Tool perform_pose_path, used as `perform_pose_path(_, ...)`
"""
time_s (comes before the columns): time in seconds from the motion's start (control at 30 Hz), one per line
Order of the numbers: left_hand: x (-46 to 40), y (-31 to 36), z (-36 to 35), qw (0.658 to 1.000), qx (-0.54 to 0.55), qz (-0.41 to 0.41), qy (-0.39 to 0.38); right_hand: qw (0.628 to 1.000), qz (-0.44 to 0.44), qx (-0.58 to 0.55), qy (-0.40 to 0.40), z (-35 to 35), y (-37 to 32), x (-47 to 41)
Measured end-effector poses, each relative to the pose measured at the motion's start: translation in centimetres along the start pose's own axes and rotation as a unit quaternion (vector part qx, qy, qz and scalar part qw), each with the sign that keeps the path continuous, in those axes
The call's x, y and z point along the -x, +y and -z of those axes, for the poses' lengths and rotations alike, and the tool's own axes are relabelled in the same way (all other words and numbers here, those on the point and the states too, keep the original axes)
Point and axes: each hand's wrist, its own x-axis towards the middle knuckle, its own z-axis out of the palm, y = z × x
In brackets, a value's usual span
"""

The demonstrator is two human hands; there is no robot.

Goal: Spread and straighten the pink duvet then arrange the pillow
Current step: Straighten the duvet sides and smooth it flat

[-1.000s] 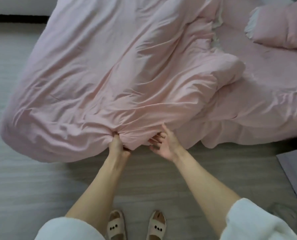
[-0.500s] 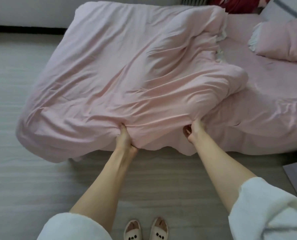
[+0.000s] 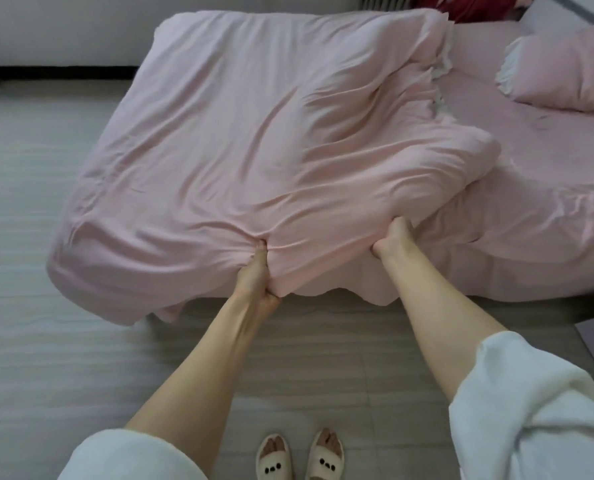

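Nearest the person, the left hand (image 3: 257, 275) is clenched on a bunch of the pink duvet (image 3: 254, 161) at its near hem, fabric puckering into radiating creases around the thumb. Just to its right, the right hand (image 3: 391, 239) grips the same near edge, fingers tucked under a fold so that only the knuckles and thumb show. Between the two hands the hem hangs in a loose scallop over the side of the bed (image 3: 531, 265).

Beyond the hands the duvet lies bunched toward the left end of the bed, its left corner drooping past the mattress edge above the floor (image 3: 29, 237); beyond the right hand it ends in a thick rolled fold, leaving the pink sheet bare. It looks soft, limp and padded, light enough to lift by the edge yet bulky, so it probably drags and wrinkles rather than slides. A pinch in the middle only gathers cloth; holding wider apart, nearer the corners, should give better control for spreading it to the right.

Far beyond the right hand, the pink pillow (image 3: 572, 71) rests at the head of the bed, well apart from the duvet.
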Motion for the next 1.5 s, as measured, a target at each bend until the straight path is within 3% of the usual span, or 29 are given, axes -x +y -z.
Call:
perform_pose_path(0.2, 0.0, -2.6, -0.4, 0.992, -0.099, -0.002, 0.079, 0.984, 0.165, -0.03, 0.051, 5.8, 0.0, 3.3)
perform_pose_path(0.37, -1.1, -6.0, 2.4, 0.973, -0.199, 0.03, 0.112, 0.98, 0.131, 0.037, 0.144, 11.3, 4.4, 1.8)
perform_pose_path(0.53, -2.7, -6.8, 4.2, 0.987, -0.145, 0.001, 0.073, 0.962, 0.173, 0.114, 0.181, 10.5, 4.6, -0.2)
perform_pose_path(0.6, -3.2, -7.7, 4.7, 0.982, -0.179, 0.002, 0.069, 0.95, 0.194, 0.144, 0.2, 11.1, 4.9, -0.3)
perform_pose_path(0.7, -4.6, -8.9, 5.8, 0.955, -0.277, 0.079, 0.069, 0.923, 0.166, 0.237, 0.252, 12.9, 6.3, -1.1)
perform_pose_path(0.8, -6.5, -9.2, 7.3, 0.915, -0.364, 0.166, 0.05, 0.914, 0.084, 0.311, 0.246, 13.4, 7.4, -3.2)
perform_pose_path(0.87, -7.2, -8.5, 8.1, 0.895, -0.416, 0.149, 0.065, 0.898, 0.058, 0.364, 0.241, 12.9, 7.8, -3.6)
perform_pose_path(1.0, -9.2, -6.5, 10.0, 0.832, -0.539, 0.077, 0.103, 0.842, 0.125, 0.492, 0.182, 10.2, 10.2, -3.9)
perform_pose_path(1.1, -10.2, -5.0, 11.2, 0.779, -0.619, 0.025, 0.095, 0.771, 0.16, 0.611, 0.082, 7.4, 12.1, -3.6)
perform_pose_path(1.27, -13.5, -2.3, 12.8, 0.706, -0.7, -0.079, 0.075, 0.586, 0.205, 0.78, -0.074, 3.3, 14.1, -5.1)
perform_pose_path(1.43, -18.6, 0.5, 12.4, 0.667, -0.73, -0.121, 0.083, 0.449, 0.206, 0.851, -0.175, -0.8, 16.0, -8.4)
perform_pose_path(1.5, -20.6, 1.5, 12.1, 0.632, -0.757, -0.138, 0.094, 0.371, 0.236, 0.872, -0.215, -2.3, 16.9, -10.2)
